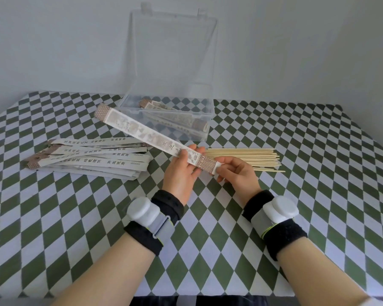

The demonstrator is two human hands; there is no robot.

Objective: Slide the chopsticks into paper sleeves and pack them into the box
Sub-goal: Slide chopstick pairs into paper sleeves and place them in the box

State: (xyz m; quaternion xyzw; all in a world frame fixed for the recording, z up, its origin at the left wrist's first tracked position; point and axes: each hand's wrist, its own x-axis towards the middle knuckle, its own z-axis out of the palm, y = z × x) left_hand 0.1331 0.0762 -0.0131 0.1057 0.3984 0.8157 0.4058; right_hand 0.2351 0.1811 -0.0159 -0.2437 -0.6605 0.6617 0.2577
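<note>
Since the paper sleeve (142, 131) is gripped at its near-right end, its long axis slants away to the far left. The free tip hangs just left of the open box (211, 113), so packing it likely means swinging that tip right, over the rim. The left hand (180, 173) pinches the sleeve between thumb and fingers; the right hand (238, 171) has its fingers clamped on the very end. Both hands are near the box. Loose chopsticks (257, 159) lie on the desk (318, 173), just beyond the right hand.
</note>
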